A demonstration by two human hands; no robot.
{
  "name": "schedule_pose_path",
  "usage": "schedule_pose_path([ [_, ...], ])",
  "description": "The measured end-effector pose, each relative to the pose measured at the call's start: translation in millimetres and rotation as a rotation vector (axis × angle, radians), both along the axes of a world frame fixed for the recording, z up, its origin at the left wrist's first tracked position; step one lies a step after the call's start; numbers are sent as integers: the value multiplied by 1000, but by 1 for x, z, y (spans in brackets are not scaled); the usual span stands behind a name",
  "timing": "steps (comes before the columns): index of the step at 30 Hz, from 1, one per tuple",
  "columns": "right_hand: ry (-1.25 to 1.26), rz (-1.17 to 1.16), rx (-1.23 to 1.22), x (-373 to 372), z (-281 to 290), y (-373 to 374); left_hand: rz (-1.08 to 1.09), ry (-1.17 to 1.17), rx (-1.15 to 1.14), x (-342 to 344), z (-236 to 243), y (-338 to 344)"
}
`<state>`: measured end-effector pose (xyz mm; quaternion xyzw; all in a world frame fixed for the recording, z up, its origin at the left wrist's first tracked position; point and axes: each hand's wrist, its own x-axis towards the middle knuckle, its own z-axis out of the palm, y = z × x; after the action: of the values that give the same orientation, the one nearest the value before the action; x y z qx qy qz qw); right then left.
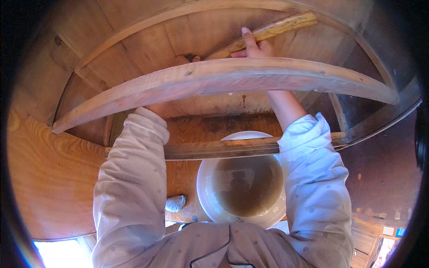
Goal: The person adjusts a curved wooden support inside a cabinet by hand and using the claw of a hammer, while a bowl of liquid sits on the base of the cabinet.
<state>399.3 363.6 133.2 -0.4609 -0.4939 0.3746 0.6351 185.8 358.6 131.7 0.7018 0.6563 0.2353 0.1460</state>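
My right hand [254, 48] reaches under a curved wooden beam [232, 73] and grips a yellowish wooden strip [281, 27]. Its thumb points upward along the strip, which slants from lower left to upper right in front of wooden boards. Only a little of my left hand [182, 60] shows above the beam, close to the strip's lower end. The beam hides the rest, so I cannot make out whether those fingers touch the strip. Both forearms pass over a lower straight wooden rail [223, 147].
Below the rail, between my arms, stands a white basin [203, 190] of murky brownish water. A crumpled grey cloth [175, 203] lies to its left on the brown wooden surface [58, 178]. Curved wooden ribs [134, 31] and boards surround my hands.
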Motion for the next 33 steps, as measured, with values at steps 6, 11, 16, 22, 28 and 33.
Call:
schedule_pose_path([
  [6,-15,-10,-26,-1,4,-2,308,31,127,21,2,-23],
  [11,-77,-37,97,-3,0,-3,106,-26,194,-9,-12,-14],
  [16,-406,-33,101,-29,19,-29,-245,-167,354,-74,-61,3],
  [22,-334,-106,184,-24,11,-20,-341,0,489,-89,-83,19],
  [28,-55,-69,76,0,0,-4,-237,-52,376,-65,-50,9],
  [33,-125,-7,100,-13,9,-19,-138,-54,287,-57,-31,-9],
])
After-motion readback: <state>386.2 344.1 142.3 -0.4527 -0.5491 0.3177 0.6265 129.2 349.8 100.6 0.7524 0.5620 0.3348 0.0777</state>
